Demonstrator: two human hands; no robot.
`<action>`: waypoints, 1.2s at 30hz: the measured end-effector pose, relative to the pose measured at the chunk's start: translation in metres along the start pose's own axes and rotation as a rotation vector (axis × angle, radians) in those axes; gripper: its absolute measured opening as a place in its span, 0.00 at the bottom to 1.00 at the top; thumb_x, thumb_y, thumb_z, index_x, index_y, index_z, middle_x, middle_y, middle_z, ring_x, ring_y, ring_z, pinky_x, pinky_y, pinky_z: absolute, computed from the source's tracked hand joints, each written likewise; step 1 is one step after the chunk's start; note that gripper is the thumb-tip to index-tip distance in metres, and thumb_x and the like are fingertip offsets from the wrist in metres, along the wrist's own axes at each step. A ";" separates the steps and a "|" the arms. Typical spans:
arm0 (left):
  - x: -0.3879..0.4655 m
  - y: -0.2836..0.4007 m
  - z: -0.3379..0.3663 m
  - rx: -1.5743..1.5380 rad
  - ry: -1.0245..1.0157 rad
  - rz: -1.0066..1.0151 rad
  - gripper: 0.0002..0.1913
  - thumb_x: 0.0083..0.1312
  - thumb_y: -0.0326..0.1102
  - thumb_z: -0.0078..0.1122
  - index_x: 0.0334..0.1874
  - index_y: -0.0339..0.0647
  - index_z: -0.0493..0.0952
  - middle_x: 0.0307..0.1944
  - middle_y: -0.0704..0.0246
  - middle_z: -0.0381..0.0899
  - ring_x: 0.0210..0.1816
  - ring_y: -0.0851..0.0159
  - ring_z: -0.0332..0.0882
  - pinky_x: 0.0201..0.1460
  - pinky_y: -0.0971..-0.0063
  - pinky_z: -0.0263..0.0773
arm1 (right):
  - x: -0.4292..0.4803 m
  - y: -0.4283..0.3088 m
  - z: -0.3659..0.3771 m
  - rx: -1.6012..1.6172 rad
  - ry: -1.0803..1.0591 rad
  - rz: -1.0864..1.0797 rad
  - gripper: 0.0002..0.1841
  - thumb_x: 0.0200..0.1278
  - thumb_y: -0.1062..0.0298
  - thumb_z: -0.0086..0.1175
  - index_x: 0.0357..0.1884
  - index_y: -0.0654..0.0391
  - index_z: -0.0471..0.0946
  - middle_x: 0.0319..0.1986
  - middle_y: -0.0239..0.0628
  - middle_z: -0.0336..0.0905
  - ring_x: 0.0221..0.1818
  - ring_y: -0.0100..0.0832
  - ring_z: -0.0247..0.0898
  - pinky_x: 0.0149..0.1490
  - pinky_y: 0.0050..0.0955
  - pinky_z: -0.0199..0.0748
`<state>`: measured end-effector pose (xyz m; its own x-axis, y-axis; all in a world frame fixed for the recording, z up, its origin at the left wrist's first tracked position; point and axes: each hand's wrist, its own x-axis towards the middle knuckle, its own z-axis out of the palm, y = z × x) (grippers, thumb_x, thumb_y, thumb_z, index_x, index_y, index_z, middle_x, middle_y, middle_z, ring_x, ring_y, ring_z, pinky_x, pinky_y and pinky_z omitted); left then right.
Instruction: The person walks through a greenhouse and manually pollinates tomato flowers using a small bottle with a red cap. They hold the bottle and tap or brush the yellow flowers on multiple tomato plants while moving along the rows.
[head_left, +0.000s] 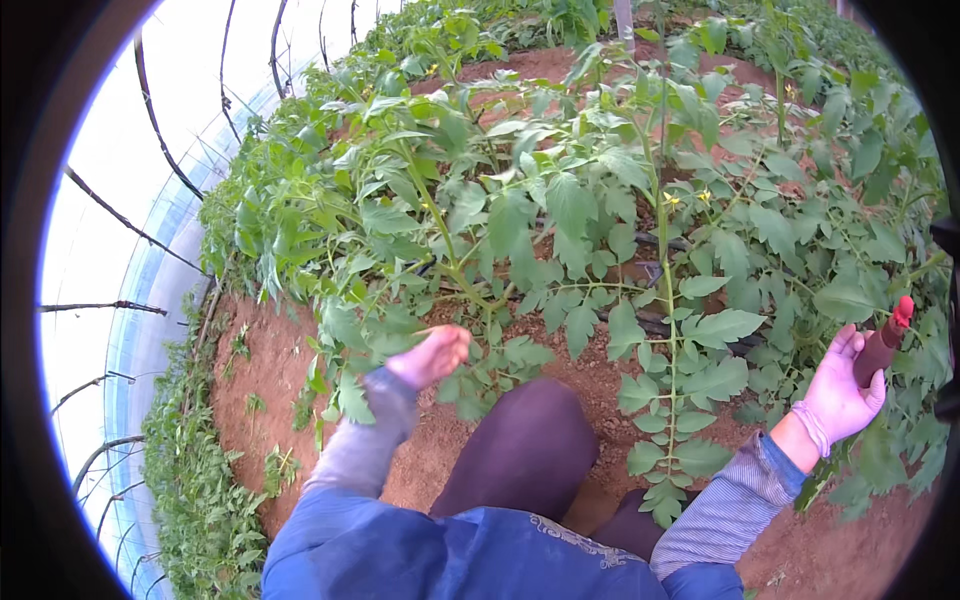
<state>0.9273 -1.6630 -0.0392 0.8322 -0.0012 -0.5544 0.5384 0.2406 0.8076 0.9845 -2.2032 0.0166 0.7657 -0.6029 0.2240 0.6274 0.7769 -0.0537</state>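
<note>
My left hand (431, 356), blurred, is low among the leaves of a young tomato plant (442, 232), left of my knee. Its fingers are curled near the plant's lower stem; whether they pinch a leaf stalk I cannot tell. Out to the right, my right hand (840, 394), in a thin pale glove, grips a small dark-red bottle (877, 354) with a bright red tip pointing up. Between the hands rises a second tomato plant (664, 225) with yellow flowers (671, 199). One long leaf (673, 405) of it hangs down towards my lap.
My bent knee (525, 450) is close to the stems, above reddish-brown soil (259, 360). Dark drip hose (652, 326) runs behind the leaves. To the left curves a plastic-film greenhouse wall (135, 247) with thin dark ribs. More tomato plants (832, 247) crowd the right and back.
</note>
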 end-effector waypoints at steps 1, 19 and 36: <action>0.024 0.002 -0.001 -0.233 -0.043 -0.031 0.09 0.67 0.40 0.44 0.35 0.45 0.71 0.19 0.80 0.70 0.18 0.78 0.65 0.20 0.85 0.62 | 0.001 0.001 0.003 0.010 0.022 -0.023 0.30 0.49 0.71 0.45 0.57 0.69 0.58 0.48 0.52 0.65 0.39 0.44 0.63 0.58 0.49 0.60; 0.190 0.052 -0.024 -1.042 0.725 0.068 0.26 0.57 0.64 0.50 0.34 0.45 0.71 0.24 0.72 0.72 0.22 0.70 0.72 0.24 0.79 0.72 | -0.019 0.030 0.004 -0.043 0.003 0.033 0.31 0.49 0.72 0.47 0.59 0.67 0.57 0.48 0.52 0.67 0.42 0.45 0.65 0.59 0.49 0.58; 0.158 0.039 -0.067 -0.663 0.444 0.004 0.12 0.64 0.42 0.50 0.39 0.39 0.70 0.27 0.65 0.76 0.26 0.66 0.77 0.22 0.79 0.73 | -0.013 0.037 -0.005 -0.051 0.050 0.066 0.30 0.47 0.71 0.46 0.56 0.68 0.58 0.46 0.52 0.67 0.42 0.45 0.65 0.61 0.49 0.57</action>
<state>1.0705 -1.5889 -0.1090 0.6286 0.3538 -0.6925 0.2287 0.7671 0.5994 0.9981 -2.1678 0.0068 0.8110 -0.5601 0.1691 0.5807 0.8058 -0.1162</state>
